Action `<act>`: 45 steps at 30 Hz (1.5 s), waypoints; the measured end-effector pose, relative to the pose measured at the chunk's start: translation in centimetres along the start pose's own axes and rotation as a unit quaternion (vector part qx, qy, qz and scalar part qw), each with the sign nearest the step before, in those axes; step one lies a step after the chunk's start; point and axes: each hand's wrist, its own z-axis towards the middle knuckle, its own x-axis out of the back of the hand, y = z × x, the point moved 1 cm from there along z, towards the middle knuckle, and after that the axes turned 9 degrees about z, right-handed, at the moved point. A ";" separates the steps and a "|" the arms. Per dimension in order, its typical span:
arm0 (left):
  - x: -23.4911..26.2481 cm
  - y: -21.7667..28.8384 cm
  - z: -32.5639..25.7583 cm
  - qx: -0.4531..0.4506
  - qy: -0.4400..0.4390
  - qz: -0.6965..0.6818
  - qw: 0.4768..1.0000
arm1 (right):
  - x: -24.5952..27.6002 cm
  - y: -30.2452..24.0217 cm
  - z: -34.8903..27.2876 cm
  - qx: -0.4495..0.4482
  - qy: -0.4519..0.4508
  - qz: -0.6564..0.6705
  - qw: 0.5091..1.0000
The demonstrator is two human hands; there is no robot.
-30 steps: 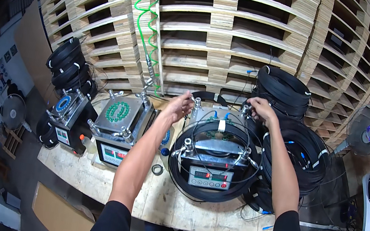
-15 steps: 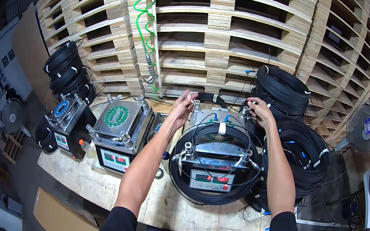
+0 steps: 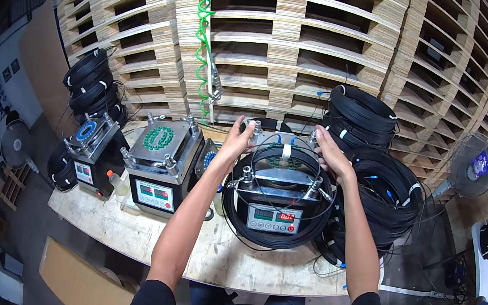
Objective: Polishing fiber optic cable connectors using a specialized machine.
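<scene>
In front of me stands a metal polishing machine [image 3: 276, 189] with corner posts and clamp levers. A large coil of black cable [image 3: 234, 216] hangs round its front, tied with a white band [image 3: 286, 151]. Two blue connectors [image 3: 278, 138] stand up at the plate's far side. My left hand [image 3: 237, 141] is closed at the far left corner clamp [image 3: 257, 127], thumb and fingers about it. My right hand [image 3: 332, 155] is closed at the far right corner clamp [image 3: 313, 137]. Both far levers are mostly hidden by my fingers.
A second machine [image 3: 163, 147] with a green ring pattern and a smaller one [image 3: 89, 138] stand to the left. Stacked black cable coils [image 3: 361, 116] lie to the right, beside a fan [image 3: 470, 165]. Wooden pallets [image 3: 298, 54] rise behind; a green coiled hose [image 3: 204, 3] hangs there.
The view has shifted slightly. My right hand has gone from a fingertip pinch to lying closer around the far right clamp; my left stays at its corner. The machine's red display has changed.
</scene>
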 end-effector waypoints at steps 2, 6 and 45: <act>-0.4 0.3 -1.2 -0.014 0.001 -0.023 1.000 | 0.1 -0.1 -1.3 0.003 0.009 -0.016 1.000; 0.8 -2.9 -4.2 -0.102 -0.013 -0.001 0.995 | 0.1 2.8 -5.0 0.074 0.052 0.089 0.992; -0.8 -3.0 -1.0 -0.046 -0.009 -0.014 0.999 | -0.5 3.8 -1.1 0.061 0.041 0.291 0.954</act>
